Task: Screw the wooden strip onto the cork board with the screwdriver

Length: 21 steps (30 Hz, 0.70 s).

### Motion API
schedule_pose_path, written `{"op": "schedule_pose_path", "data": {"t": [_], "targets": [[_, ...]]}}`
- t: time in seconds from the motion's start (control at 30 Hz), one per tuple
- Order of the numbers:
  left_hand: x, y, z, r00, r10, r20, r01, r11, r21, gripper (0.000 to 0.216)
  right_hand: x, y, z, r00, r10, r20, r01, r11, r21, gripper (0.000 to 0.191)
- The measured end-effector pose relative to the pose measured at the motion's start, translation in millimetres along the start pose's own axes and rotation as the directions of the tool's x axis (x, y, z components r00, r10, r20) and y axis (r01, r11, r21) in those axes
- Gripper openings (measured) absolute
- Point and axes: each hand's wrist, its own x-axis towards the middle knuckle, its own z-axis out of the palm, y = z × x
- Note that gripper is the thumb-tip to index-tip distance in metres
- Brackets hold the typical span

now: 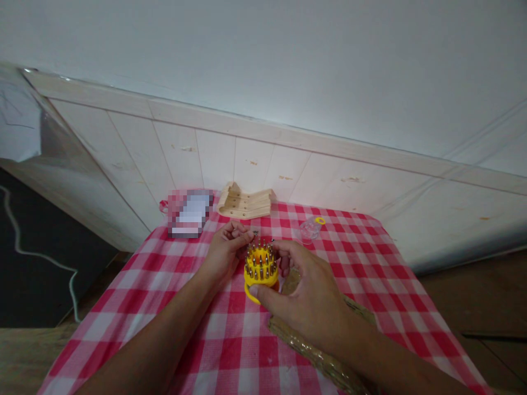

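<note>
A yellow bit holder (260, 270) is being gripped at the middle of the checked surface (362, 263), with its metal bits (261, 259) standing upright in rings. It is being clasped by the right hand (307, 291) from 4 o'clock, the thumb being pressed against its lower front and the fingers being wrapped round the far side. The left hand (228, 244) is being held at 10 o'clock of the holder, just beside its top rim, with the fingertips drawn into a pinch; whether a bit is being pinched there cannot be told (something thin and grey is showing at the tips, too small to name).

The step is being judged as the handling of a single bit at the holder's rim. It is likely being done best if the holder is being braced firmly and level by the right hand, so that the other bits are not being tipped out, and if the bit is being moved straight along its own axis, not levered sideways.

A wooden block (246, 202) is being left at 12 o'clock, a clear cap (308, 229) at 1 o'clock, a blurred pink item (188, 213) at 11 o'clock, and a cardboard strip (317, 356) is being covered in part by the right forearm at 5 o'clock.
</note>
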Motion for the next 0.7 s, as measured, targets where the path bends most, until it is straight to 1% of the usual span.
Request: {"op": "schedule_pose_path", "data": {"t": [0.13, 0.3, 0.47, 0.57, 0.7], "targets": [[0, 1, 1, 1.000, -0.005, -0.016, 0.005, 1.000, 0.003, 0.039, 2, -1, -1, 1.000, 0.010, 0.007, -0.010, 1.000, -0.006, 0.045], [1, -1, -1, 1.000, 0.001, -0.005, -0.001, 1.000, -0.010, 0.037, 4, 3, 1, 0.999, 0.043, 0.015, -0.043, 0.999, 0.002, 0.044], [3, -3, -1, 1.000, 0.022, -0.006, -0.022, 1.000, -0.009, 0.036, 4, 28, 17, 0.999, 0.032, 0.037, -0.035, 0.996, 0.084, 0.041], [4, -3, 0, 0.999, 0.027, 0.018, -0.027, 0.999, -0.029, 0.037, 5, 43, 27, 0.998, 0.038, 0.045, -0.041, 0.998, 0.056, 0.040], [4, -2, -1, 0.999, 0.023, 0.043, -0.021, 0.999, -0.041, 0.039, 7, 49, 29, 0.997, 0.034, 0.067, -0.036, 0.999, 0.027, 0.037]]}}
